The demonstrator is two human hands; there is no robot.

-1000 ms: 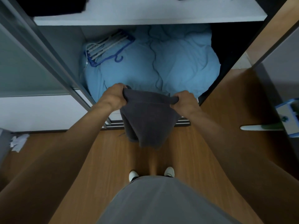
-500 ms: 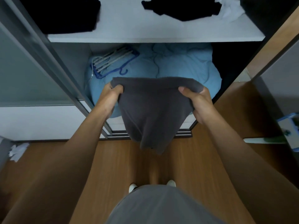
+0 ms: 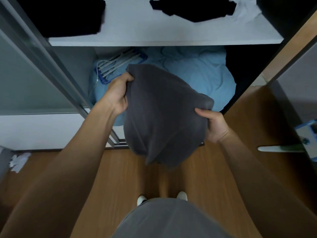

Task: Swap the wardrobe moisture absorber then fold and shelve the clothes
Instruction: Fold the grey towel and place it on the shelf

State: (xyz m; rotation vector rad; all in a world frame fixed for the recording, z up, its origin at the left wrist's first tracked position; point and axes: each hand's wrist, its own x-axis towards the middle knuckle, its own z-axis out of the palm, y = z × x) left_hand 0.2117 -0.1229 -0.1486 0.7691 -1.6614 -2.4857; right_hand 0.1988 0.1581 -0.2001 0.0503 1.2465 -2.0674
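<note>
A dark grey garment (image 3: 163, 115) hangs folded between my hands in front of the open wardrobe. My left hand (image 3: 118, 93) grips its upper left corner, held higher and further in. My right hand (image 3: 212, 125) grips its right corner, lower and nearer to me. The cloth's lower end droops toward the floor. Above it runs a white wardrobe shelf (image 3: 154, 34) bearing a folded black stack (image 3: 68, 16) at the left, a loose black garment (image 3: 193, 8) and a white cloth (image 3: 245, 12) at the right.
A light blue duvet (image 3: 202, 76) fills the wardrobe's lower bay, with a blue and white hanger rack (image 3: 118, 66) on it. The sliding door frame (image 3: 51, 66) stands at the left. A blue and white box (image 3: 307, 133) sits at the right edge, crumpled white paper (image 3: 18, 161) on the wooden floor at the left.
Both hands have raised the grey garment from knee height toward the shelf. Its top edge has tilted, my left hand rising and my right hand dropping back toward me.
</note>
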